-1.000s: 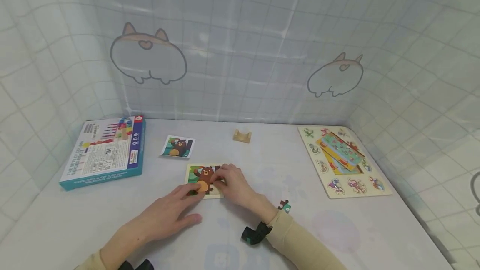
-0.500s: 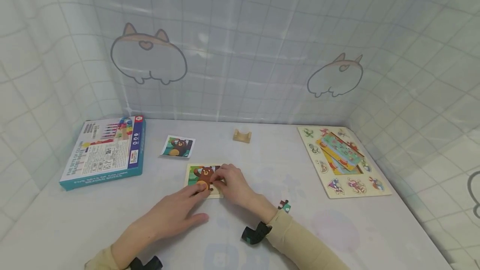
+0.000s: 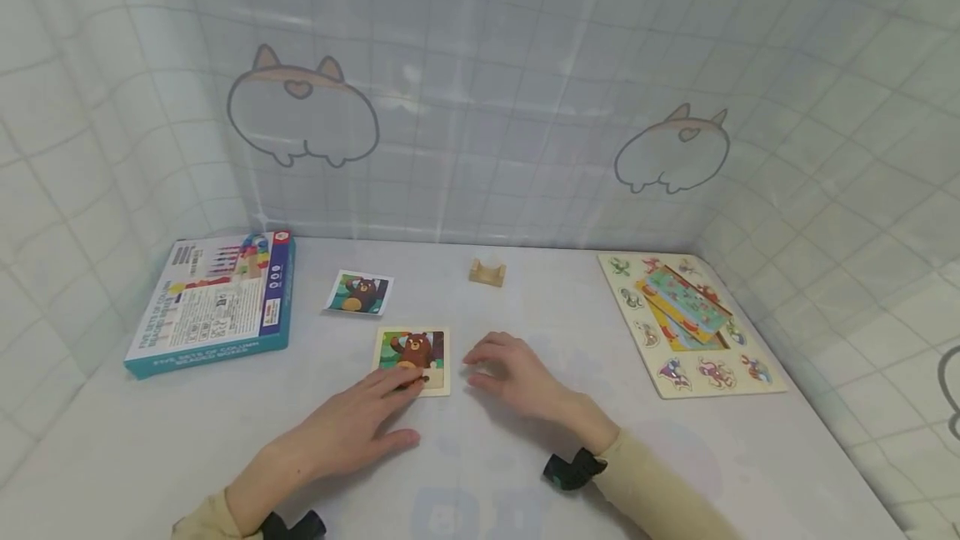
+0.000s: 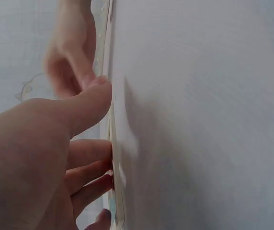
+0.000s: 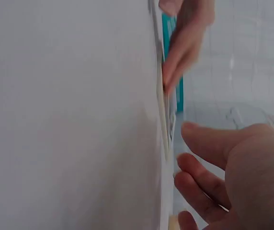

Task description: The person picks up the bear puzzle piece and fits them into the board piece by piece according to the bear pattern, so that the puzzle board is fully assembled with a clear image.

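A small wooden jigsaw board (image 3: 438, 378) with a brown bear picture lies flat on the table, its lower right part showing pale bare wood. My left hand (image 3: 337, 425) rests on the board's lower left with extended fingers, covering part of the picture; the thumb lies apart on the table side. Just right of the board, my right hand (image 3: 521, 377) hovers with loosely bent fingers and nothing visible between them. In the right wrist view, its thumb and fingertips stand apart, off the board's edge (image 5: 163, 115). The loose jigsaw piece is hidden from sight now.
Behind the board lie a bear picture card (image 3: 358, 293) and a small wooden notched block (image 3: 487, 273). A boxed toy set (image 3: 213, 298) is at left. At right, a wooden animal board (image 3: 637, 361) carries several colourful cards (image 3: 686, 307). A patterned curtain (image 3: 480, 107) encloses the table.
My right hand has let go of the bear picture and drawn back to the right, its forearm now covering where the loose piece lay. My left hand stays on the board.
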### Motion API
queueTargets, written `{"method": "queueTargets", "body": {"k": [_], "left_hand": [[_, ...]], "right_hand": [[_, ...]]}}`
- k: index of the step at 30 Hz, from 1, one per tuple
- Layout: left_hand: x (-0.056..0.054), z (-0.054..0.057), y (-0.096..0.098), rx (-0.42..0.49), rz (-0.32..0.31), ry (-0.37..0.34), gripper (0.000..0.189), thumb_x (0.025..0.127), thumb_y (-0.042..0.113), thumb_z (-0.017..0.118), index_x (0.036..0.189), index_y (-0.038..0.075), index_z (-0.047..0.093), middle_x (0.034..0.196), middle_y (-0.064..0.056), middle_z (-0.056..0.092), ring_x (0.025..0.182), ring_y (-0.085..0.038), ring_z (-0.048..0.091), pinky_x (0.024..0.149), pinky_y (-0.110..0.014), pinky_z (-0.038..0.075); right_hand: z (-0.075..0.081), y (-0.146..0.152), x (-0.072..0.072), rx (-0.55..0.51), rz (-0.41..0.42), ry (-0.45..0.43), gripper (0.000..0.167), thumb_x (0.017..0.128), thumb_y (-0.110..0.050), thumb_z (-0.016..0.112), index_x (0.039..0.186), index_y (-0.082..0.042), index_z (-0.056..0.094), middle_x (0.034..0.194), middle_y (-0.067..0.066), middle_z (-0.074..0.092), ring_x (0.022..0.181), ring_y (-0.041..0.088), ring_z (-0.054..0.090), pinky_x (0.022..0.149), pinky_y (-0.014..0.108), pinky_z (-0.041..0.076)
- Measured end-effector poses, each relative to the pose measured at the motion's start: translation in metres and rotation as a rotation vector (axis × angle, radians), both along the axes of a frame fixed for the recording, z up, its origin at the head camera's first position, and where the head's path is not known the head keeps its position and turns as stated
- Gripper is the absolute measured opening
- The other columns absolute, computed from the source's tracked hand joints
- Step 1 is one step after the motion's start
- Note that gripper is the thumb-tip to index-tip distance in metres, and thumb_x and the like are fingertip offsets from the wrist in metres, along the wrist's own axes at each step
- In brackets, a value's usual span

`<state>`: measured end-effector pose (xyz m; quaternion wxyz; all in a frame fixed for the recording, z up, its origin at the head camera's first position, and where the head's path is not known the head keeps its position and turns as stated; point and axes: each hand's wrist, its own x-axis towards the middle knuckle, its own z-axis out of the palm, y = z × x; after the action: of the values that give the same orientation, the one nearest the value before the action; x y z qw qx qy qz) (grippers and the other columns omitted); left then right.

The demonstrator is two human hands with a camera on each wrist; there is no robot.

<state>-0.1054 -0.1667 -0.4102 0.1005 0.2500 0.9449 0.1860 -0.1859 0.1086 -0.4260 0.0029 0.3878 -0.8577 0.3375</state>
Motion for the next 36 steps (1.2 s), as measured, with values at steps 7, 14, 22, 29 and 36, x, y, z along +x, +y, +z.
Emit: {"method": "queueTargets", "body": {"k": [7, 14, 22, 29, 36], "left_hand": [[0.0, 0.0, -0.001, 0.014, 0.013, -0.038, 0.071, 0.095, 0.059, 0.056, 0.151, 0.018, 0.046, 0.16, -0.004, 0.039, 0.147, -0.031, 0.036, 0.111, -0.056, 0.042], [-0.001, -0.001, -0.001, 0.027, 0.016, -0.061, 0.073, 0.094, 0.061, 0.056, 0.152, 0.017, 0.044, 0.161, -0.003, 0.037, 0.148, -0.032, 0.034, 0.111, -0.059, 0.041], [-0.002, -0.002, -0.002, 0.017, 0.022, -0.061, 0.074, 0.094, 0.063, 0.054, 0.152, 0.018, 0.045, 0.161, -0.002, 0.037, 0.147, -0.033, 0.035, 0.111, -0.059, 0.041], [0.0, 0.001, -0.002, 0.017, 0.025, -0.054, 0.073, 0.094, 0.062, 0.055, 0.152, 0.018, 0.045, 0.161, -0.003, 0.037, 0.147, -0.033, 0.036, 0.111, -0.059, 0.041], [0.0, 0.001, -0.001, 0.024, 0.024, -0.069, 0.073, 0.095, 0.062, 0.055, 0.152, 0.018, 0.044, 0.162, -0.001, 0.035, 0.148, -0.032, 0.033, 0.111, -0.06, 0.04]], "right_hand": [[-0.004, 0.071, 0.002, -0.011, -0.03, -0.029, 0.025, 0.086, -0.02, 0.08, 0.109, -0.014, 0.073, 0.105, -0.003, 0.068, 0.098, 0.011, 0.063, 0.089, 0.03, 0.054], [-0.009, 0.121, 0.01, 0.013, -0.1, -0.077, 0.029, 0.081, -0.031, 0.084, 0.105, -0.022, 0.073, 0.101, -0.009, 0.066, 0.093, 0.009, 0.06, 0.085, 0.026, 0.052], [-0.009, 0.144, 0.019, 0.082, -0.08, -0.108, 0.032, 0.074, -0.048, 0.085, 0.099, -0.032, 0.071, 0.098, -0.017, 0.063, 0.093, 0.006, 0.055, 0.086, 0.026, 0.045], [-0.007, 0.137, 0.016, 0.109, 0.005, -0.048, 0.026, 0.08, -0.043, 0.082, 0.102, -0.035, 0.071, 0.098, -0.021, 0.062, 0.094, 0.002, 0.056, 0.089, 0.034, 0.038], [-0.004, 0.116, 0.006, 0.12, 0.014, 0.007, 0.024, 0.083, -0.034, 0.082, 0.105, -0.031, 0.073, 0.102, -0.019, 0.065, 0.1, 0.002, 0.056, 0.091, 0.035, 0.038]]}}
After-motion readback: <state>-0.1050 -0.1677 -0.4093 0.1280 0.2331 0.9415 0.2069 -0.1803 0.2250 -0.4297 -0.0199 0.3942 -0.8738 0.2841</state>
